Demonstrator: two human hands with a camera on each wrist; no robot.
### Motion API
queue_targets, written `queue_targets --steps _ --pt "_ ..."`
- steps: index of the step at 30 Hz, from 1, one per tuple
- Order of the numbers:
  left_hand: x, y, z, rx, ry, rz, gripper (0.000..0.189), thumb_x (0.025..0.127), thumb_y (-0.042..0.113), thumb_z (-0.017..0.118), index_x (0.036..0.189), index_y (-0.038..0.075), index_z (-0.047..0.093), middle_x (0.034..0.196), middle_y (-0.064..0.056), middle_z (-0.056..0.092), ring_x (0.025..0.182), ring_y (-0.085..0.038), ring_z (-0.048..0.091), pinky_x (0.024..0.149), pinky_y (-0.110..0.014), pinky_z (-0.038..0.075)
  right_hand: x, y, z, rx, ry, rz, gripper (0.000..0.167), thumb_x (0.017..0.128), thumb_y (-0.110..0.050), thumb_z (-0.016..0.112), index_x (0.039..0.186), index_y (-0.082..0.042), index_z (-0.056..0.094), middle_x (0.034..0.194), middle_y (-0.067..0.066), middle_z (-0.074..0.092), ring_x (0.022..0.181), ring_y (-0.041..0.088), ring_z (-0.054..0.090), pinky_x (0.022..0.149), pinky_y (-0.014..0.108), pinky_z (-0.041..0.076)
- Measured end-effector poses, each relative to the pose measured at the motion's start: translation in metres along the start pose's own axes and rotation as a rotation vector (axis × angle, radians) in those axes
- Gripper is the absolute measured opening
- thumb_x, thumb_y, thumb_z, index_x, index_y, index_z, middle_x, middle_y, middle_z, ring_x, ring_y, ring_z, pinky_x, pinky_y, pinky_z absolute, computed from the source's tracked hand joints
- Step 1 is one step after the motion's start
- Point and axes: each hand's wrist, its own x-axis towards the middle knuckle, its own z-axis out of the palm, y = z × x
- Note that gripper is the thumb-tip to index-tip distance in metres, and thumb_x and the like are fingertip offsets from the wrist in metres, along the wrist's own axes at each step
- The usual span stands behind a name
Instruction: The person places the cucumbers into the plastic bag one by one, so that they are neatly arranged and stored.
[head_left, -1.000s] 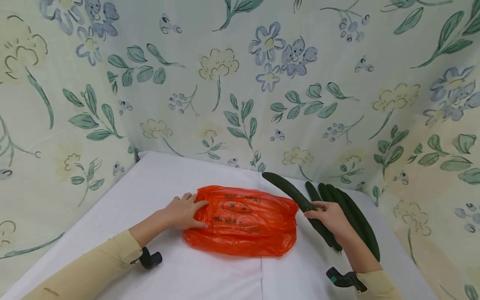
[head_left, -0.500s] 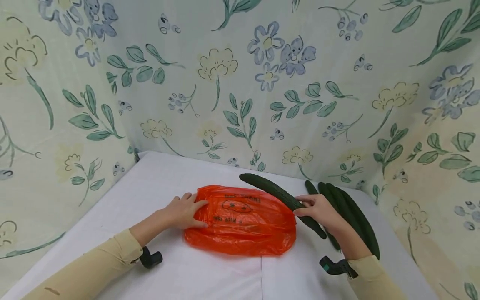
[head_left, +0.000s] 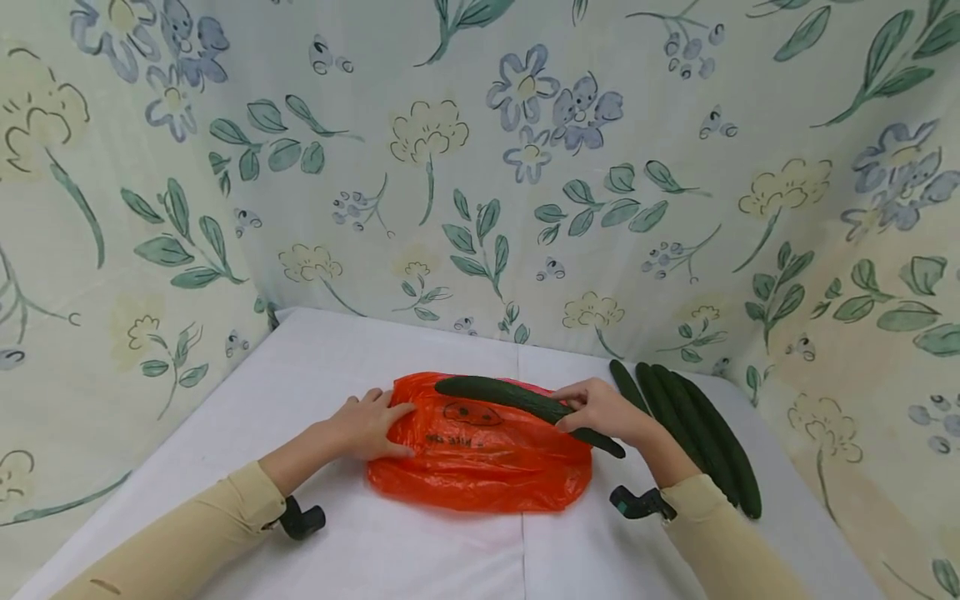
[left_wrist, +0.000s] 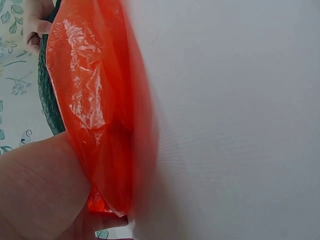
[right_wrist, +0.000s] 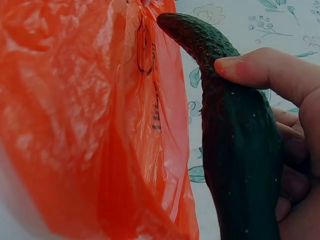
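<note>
My right hand (head_left: 603, 410) holds a long dark green cucumber (head_left: 498, 392) between thumb and fingers. In the head view the cucumber lies across the back part of a crinkled red plastic bag (head_left: 480, 479), its far end pointing left. Black print shows on the bag's top. At the bag's left end my left hand (head_left: 363, 427) rests with fingers spread against the plastic. From the right wrist, the thumb (right_wrist: 242, 70) presses along the bumpy cucumber (right_wrist: 242, 150), close beside the bag (right_wrist: 90, 125). The left wrist view shows the cucumber (left_wrist: 49, 100) behind the bag's edge.
Several more cucumbers (head_left: 697, 425) lie side by side at the table's right, partly behind the right forearm. A white cloth (head_left: 337, 350) covers the table. A flowered curtain (head_left: 337, 167) rises behind it and along both sides.
My right hand has carried the cucumber left from beside the other cucumbers to over the bag, turning it closer to crosswise. The left hand and the bag have stayed in place.
</note>
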Motion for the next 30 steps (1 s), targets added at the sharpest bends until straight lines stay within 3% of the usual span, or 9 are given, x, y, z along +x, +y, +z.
queue_targets --steps 5,11,18,23,30 --pt "0.001 0.0 -0.001 -0.008 -0.014 0.007 0.087 0.079 0.066 0.073 0.151 0.023 0.047 0.155 -0.02 0.04 0.143 -0.044 0.033 0.108 -0.07 0.035 0.017 -0.007 0.006 -0.056 -0.043 -0.064 0.039 0.08 -0.016 0.081 0.117 -0.01 0.075 0.059 0.0 0.033 0.061 0.016 0.045 0.054 0.027 0.038" --pt "0.001 0.001 -0.002 -0.007 -0.034 0.004 0.087 0.079 0.066 0.073 0.151 0.025 0.047 0.155 -0.019 0.04 0.144 -0.045 0.031 0.108 -0.071 0.034 0.031 -0.012 0.01 -0.094 -0.059 -0.088 0.041 0.08 -0.019 0.082 0.12 -0.012 0.074 0.061 -0.002 0.034 0.066 0.016 0.044 0.056 0.028 0.035" --pt "0.0 0.001 -0.003 -0.019 -0.046 -0.002 0.087 0.079 0.067 0.073 0.151 0.024 0.047 0.155 -0.02 0.04 0.145 -0.047 0.029 0.109 -0.072 0.032 0.042 -0.01 0.013 -0.125 -0.075 -0.079 0.043 0.08 -0.021 0.083 0.121 -0.015 0.075 0.065 -0.003 0.038 0.074 0.016 0.048 0.06 0.027 0.037" --pt "-0.001 0.001 -0.004 -0.023 -0.052 -0.007 0.088 0.079 0.066 0.073 0.151 0.024 0.047 0.157 -0.019 0.039 0.146 -0.047 0.028 0.11 -0.072 0.031 0.051 -0.004 0.012 -0.166 -0.088 -0.077 0.042 0.08 -0.021 0.082 0.121 -0.017 0.075 0.064 -0.001 0.037 0.07 0.017 0.045 0.058 0.028 0.034" --pt "0.0 0.001 -0.003 -0.031 -0.055 -0.007 0.088 0.079 0.065 0.074 0.151 0.025 0.047 0.156 -0.02 0.039 0.147 -0.046 0.028 0.11 -0.072 0.031 0.058 0.005 0.015 -0.205 -0.096 -0.041 0.043 0.08 -0.02 0.082 0.122 -0.017 0.075 0.075 -0.003 0.053 0.08 0.017 0.054 0.062 0.027 0.04"
